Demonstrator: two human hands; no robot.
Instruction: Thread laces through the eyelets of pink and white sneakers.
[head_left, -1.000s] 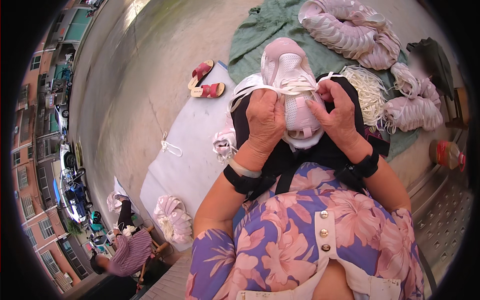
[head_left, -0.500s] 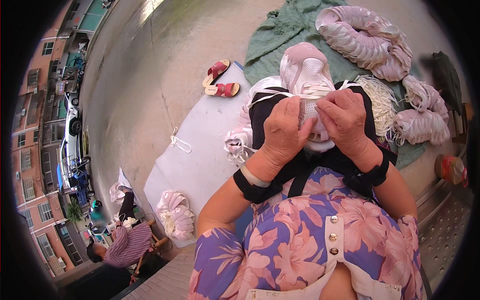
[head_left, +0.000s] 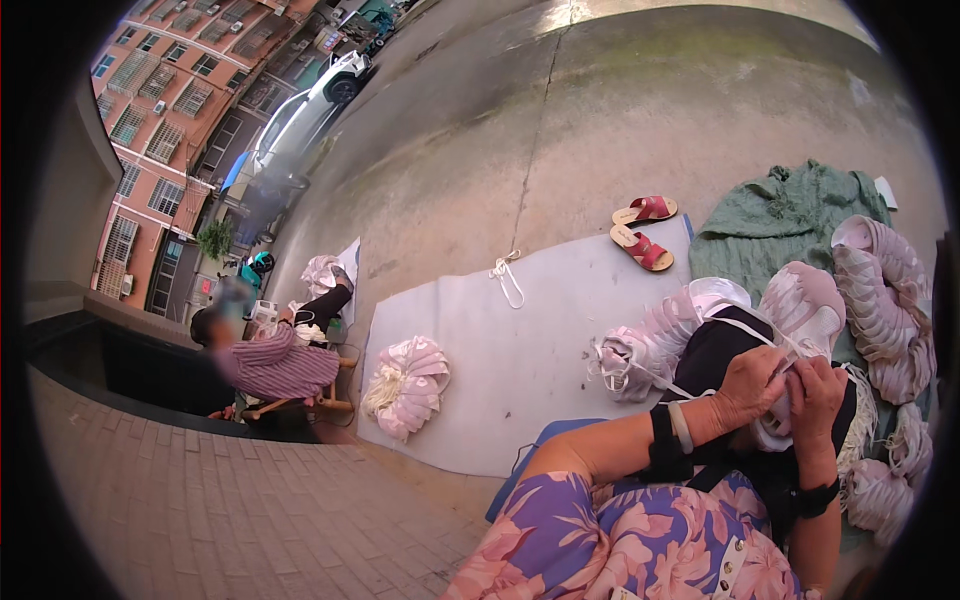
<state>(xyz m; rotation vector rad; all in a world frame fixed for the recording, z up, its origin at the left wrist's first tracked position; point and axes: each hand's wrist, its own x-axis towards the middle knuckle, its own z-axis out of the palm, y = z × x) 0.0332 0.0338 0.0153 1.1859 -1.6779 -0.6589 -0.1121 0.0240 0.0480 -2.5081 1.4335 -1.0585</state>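
A pink and white sneaker [head_left: 803, 302] rests across my lap, toe pointing away from me. My left hand [head_left: 745, 385] is closed in a pinch on a white shoelace [head_left: 742, 326], which stretches loosely over my dark-clad knee. Close beside it, my right hand [head_left: 818, 398] is closed over the lacing area, its fingertips pinched on the lace as well. Both hands cover most of the shoe's eyelets and tongue. Left of my knee lies a row of pink and white sneakers [head_left: 655, 340] with loose laces.
Bunched sneakers [head_left: 408, 388] lie on the grey sheet [head_left: 500, 380]. Red sandals [head_left: 645, 232] sit at its far edge, near a looped white lace [head_left: 508, 280]. At right are a green cloth [head_left: 780, 220], stacked sneakers [head_left: 880, 300] and white laces [head_left: 860, 425]. Another person [head_left: 275, 365] sits at left.
The view has swung left, so my hands and the shoe appear farther right. My hands have come closer together over the laces.
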